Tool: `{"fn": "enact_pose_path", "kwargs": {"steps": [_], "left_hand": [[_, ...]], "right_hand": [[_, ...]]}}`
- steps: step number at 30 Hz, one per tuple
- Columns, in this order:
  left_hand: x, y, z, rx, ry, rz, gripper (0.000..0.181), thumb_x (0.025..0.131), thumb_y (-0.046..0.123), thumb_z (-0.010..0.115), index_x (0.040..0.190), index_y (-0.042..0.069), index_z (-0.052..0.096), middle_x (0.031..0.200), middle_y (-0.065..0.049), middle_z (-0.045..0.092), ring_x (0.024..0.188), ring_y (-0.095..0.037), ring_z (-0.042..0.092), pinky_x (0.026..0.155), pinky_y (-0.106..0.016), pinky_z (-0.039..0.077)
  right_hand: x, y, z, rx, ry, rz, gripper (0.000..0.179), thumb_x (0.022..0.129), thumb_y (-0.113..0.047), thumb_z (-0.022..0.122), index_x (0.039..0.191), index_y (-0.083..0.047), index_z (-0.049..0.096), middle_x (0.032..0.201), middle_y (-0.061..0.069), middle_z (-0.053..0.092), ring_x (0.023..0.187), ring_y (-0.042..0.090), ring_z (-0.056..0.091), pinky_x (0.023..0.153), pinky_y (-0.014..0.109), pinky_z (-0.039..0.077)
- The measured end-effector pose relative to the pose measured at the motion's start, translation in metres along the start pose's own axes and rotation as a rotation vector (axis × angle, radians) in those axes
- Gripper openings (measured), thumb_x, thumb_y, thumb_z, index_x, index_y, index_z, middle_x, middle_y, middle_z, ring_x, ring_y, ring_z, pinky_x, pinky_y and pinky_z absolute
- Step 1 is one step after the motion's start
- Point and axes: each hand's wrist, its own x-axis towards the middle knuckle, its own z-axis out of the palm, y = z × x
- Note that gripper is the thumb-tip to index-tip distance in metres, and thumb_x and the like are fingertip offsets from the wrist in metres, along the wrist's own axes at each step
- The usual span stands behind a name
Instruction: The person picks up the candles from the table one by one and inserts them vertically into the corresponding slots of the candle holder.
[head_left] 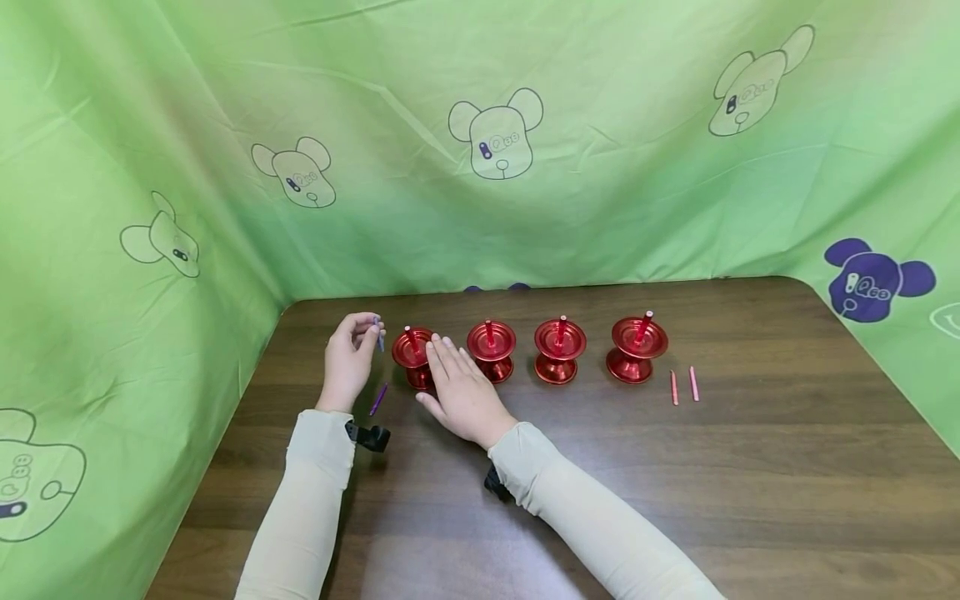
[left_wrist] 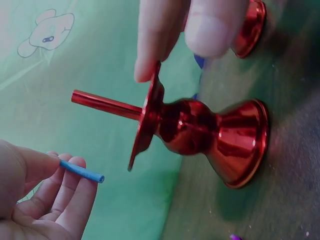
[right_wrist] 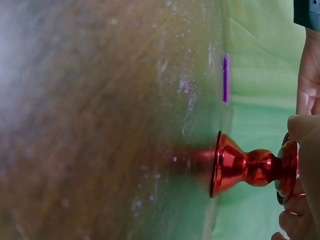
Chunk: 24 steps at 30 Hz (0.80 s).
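In the head view my left hand [head_left: 349,358] pinches a thin blue candle [left_wrist: 82,171] between thumb and fingertips, left of a red metal candle holder [head_left: 418,377]. That holder stands upright on its flared foot, with a narrow tube rising from its dish. My right hand [head_left: 467,400] is stretched across from the right, fingers straight and thumb apart. Its fingertips touch the rim of the dish in the left wrist view. On the table near my left wrist lies a purple candle [head_left: 378,400].
To the right, in a row, stand a second holder [head_left: 492,367], a third holder [head_left: 557,367] and a fourth holder [head_left: 630,365]. Beside the last lie an orange-red candle [head_left: 674,388] and a pink candle [head_left: 693,383]. Green cloth [head_left: 502,225] hangs behind the wooden table [head_left: 750,483].
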Motion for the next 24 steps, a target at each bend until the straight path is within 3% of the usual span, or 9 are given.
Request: {"fn": "enact_pose_path", "kwargs": {"steps": [3, 9, 12, 24], "left_hand": [[0.001, 0.002, 0.002, -0.033, 0.009, 0.005, 0.020, 0.103, 0.000, 0.054, 0.120, -0.009, 0.060, 0.114, -0.029, 0.066, 0.103, -0.035, 0.067, 0.084, -0.014, 0.051], [0.003, 0.010, 0.007, -0.132, 0.035, 0.041, 0.021, 0.103, -0.001, 0.053, 0.121, -0.010, 0.058, 0.115, -0.029, 0.064, 0.095, -0.012, 0.066, 0.085, -0.019, 0.054], [0.004, 0.014, 0.010, -0.191, 0.042, 0.067, 0.021, 0.103, -0.002, 0.053, 0.121, -0.012, 0.056, 0.115, -0.031, 0.062, 0.093, -0.006, 0.065, 0.085, -0.019, 0.055], [0.007, 0.023, 0.019, -0.290, 0.023, 0.122, 0.025, 0.102, -0.004, 0.053, 0.125, -0.013, 0.053, 0.116, -0.031, 0.060, 0.100, -0.017, 0.065, 0.089, -0.023, 0.055]], "right_hand": [[0.000, 0.000, 0.001, 0.002, 0.005, -0.003, 0.074, 0.105, -0.043, 0.052, 0.157, 0.003, 0.027, 0.164, 0.020, 0.025, 0.153, 0.031, 0.023, 0.123, 0.043, 0.021], [0.000, 0.001, 0.001, -0.002, -0.004, 0.002, 0.074, 0.105, -0.044, 0.051, 0.158, 0.003, 0.026, 0.165, 0.019, 0.023, 0.153, 0.031, 0.021, 0.124, 0.042, 0.020], [0.000, 0.001, 0.000, 0.004, -0.002, 0.000, 0.074, 0.105, -0.043, 0.051, 0.158, 0.003, 0.027, 0.165, 0.020, 0.023, 0.153, 0.031, 0.021, 0.124, 0.042, 0.020], [0.000, 0.002, 0.003, 0.010, 0.020, -0.014, 0.073, 0.105, -0.042, 0.052, 0.157, 0.003, 0.028, 0.164, 0.021, 0.025, 0.153, 0.032, 0.022, 0.123, 0.044, 0.021]]}}
